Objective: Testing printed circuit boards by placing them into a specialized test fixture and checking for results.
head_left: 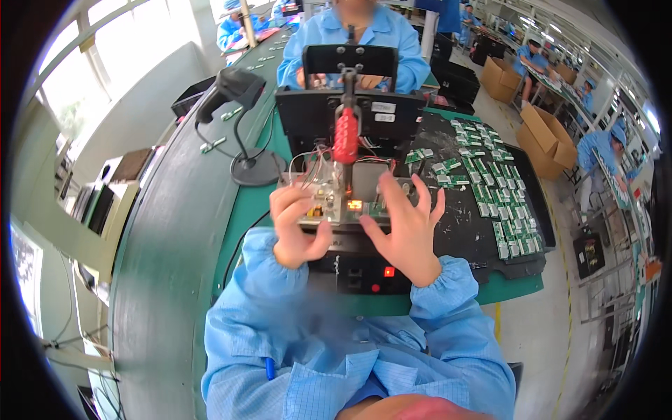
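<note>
In front of me stands a test fixture (329,203) with loose wires, a small lit orange display (355,206) and a toggle clamp with a red handle (346,136) rising over its middle. My left hand (297,227) is at the fixture's left side, fingers loosely bent and thumb apart, with nothing visible in it. Over the fixture's right part my right hand (409,231) spreads its fingers, thumb close to the display. A green circuit board (379,208) shows partly between the clamp and the right hand. Whether the fingertips touch it I cannot tell.
Many small green circuit boards (500,185) lie in rows on a black mat to the right. A barcode scanner on a stand (241,91) is at the left, beside a long green conveyor (175,252). Behind the black monitor backs (350,115) sits a person in blue (392,35).
</note>
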A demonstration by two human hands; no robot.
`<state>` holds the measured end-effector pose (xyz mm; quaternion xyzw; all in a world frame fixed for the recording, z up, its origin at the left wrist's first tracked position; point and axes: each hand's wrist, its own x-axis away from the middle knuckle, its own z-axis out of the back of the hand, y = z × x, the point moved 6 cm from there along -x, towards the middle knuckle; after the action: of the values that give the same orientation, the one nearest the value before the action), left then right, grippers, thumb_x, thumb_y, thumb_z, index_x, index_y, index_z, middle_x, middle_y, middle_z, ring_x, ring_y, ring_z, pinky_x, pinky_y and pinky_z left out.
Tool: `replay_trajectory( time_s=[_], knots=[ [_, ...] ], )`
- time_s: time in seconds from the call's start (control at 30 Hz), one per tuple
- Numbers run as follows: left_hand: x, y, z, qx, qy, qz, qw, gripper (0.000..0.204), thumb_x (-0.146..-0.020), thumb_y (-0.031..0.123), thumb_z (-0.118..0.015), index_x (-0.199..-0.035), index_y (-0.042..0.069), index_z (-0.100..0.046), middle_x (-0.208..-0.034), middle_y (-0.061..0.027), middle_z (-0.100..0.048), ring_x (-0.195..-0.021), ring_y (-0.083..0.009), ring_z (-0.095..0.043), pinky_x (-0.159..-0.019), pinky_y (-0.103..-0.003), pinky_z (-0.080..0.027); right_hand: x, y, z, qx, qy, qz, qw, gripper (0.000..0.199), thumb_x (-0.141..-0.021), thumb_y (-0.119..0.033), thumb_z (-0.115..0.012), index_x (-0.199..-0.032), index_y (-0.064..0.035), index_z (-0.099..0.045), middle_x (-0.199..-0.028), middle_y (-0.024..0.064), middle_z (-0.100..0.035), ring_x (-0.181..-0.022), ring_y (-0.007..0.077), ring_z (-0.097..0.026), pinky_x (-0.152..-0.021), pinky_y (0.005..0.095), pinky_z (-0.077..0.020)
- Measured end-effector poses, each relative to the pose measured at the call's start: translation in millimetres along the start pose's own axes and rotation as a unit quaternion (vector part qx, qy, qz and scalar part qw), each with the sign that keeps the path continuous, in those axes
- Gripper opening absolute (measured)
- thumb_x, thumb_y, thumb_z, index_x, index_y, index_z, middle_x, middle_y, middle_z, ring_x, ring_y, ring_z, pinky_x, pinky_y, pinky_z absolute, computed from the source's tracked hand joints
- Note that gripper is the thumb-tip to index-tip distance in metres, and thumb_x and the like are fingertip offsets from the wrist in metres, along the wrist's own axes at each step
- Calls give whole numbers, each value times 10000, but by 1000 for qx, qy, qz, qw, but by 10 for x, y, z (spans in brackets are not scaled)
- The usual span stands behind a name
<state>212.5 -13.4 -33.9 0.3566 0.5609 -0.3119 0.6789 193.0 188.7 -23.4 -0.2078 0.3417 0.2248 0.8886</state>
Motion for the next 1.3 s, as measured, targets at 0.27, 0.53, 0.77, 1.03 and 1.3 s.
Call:
replay_trajectory(
  time_s=[0.27,0.53,0.77,1.03,1.3],
  knots=[
    [101,125,270,-24,40,38,998,513,-789,148,-679,-1233,90,-430,-1196,-199,-519,-1088,-328,-498,-940,-473,-397,30,-8,-47,-26,39,-2,999,609,-820,-509,-724,-1287,-125,-650,-1422,39,-557,-1341,358,-406,-1123,640,-141],
    [139,146,275,-51,98,-16,994,482,-872,252,-606,-1301,109,-441,-1215,-187,-518,-1121,-305,-501,-1010,-432,-340,164,81,-35,-120,81,-21,989,771,-831,-518,-706,-1480,-165,-485,-1471,65,-509,-1364,378,-386,-1118,657,-163],
    [220,92,357,-33,117,-51,991,509,-831,223,-669,-1273,103,-445,-1194,-188,-524,-1090,-314,-526,-963,-432,-390,92,76,-86,-113,54,-24,992,717,-818,-521,-715,-1428,-187,-544,-1449,43,-536,-1371,372,-377,-1124,666,-118],
    [89,122,262,-32,110,-93,989,560,-735,235,-713,-1200,99,-432,-1039,-191,-537,-824,-297,-518,-714,-431,-464,26,39,-148,31,0,11,999,780,-808,-525,-743,-1456,-156,-515,-1486,10,-527,-1394,357,-368,-1127,674,-89],
    [94,219,337,-42,112,-98,988,571,-711,249,-725,-1175,100,-427,-988,-186,-548,-764,-291,-517,-650,-413,-466,87,-5,-158,18,-35,-3,999,772,-825,-499,-746,-1465,-144,-502,-1535,11,-478,-1429,353,-328,-1151,654,-61]
  ],
)
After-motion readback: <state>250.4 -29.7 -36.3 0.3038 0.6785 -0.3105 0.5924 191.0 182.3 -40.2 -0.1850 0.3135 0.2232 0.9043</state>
